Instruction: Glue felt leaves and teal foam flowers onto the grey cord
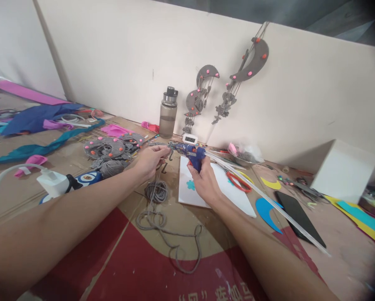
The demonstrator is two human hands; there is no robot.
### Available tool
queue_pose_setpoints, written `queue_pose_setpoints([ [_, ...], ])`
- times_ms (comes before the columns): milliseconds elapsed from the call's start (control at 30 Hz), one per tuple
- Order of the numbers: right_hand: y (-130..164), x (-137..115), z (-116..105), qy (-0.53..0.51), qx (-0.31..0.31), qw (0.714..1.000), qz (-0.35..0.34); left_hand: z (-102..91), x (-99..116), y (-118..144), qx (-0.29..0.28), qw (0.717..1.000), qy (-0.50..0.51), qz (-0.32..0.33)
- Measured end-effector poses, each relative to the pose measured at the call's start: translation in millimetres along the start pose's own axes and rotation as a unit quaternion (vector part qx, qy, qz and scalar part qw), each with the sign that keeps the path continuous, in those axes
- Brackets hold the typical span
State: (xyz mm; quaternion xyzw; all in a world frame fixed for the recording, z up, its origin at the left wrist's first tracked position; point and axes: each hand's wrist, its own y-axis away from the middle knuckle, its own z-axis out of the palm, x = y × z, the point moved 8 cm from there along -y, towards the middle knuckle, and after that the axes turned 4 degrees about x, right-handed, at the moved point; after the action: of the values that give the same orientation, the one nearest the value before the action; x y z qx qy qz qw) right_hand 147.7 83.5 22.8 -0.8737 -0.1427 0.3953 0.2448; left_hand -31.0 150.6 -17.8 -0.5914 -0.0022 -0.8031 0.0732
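My right hand [206, 179] is wrapped round the handle of a blue hot glue gun [195, 154]. A long clear glue stick [265, 198] runs out of its back toward the lower right. At the gun's nozzle, my left hand [152, 161] pinches a grey cord. The cord [156, 192] hangs below those fingers into a loose coil, and its tail loops over the cardboard. What lies right at the nozzle is small and partly hidden by my fingers. Grey felt crescents [107, 148] with pink and orange dots lie left of my left hand, beside a grey yarn ball [111, 168].
A water bottle [168, 113] stands by the wall, where grey moon hangings [253, 62] hang. White paper [190, 196], scissors with orange handles [238, 182], a blue crescent [267, 215] and a black phone [300, 219] lie right. A white plug [52, 182] and felt strips [49, 140] are left.
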Motion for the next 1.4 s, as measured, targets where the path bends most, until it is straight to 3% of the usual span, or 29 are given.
queue_pose_setpoints([
  [1400,3.1,0.7,2.6,-0.018,-0.003,1.000,0.009,-2.5,0.1,-1.1,0.011,1.000,0.002,0.026],
])
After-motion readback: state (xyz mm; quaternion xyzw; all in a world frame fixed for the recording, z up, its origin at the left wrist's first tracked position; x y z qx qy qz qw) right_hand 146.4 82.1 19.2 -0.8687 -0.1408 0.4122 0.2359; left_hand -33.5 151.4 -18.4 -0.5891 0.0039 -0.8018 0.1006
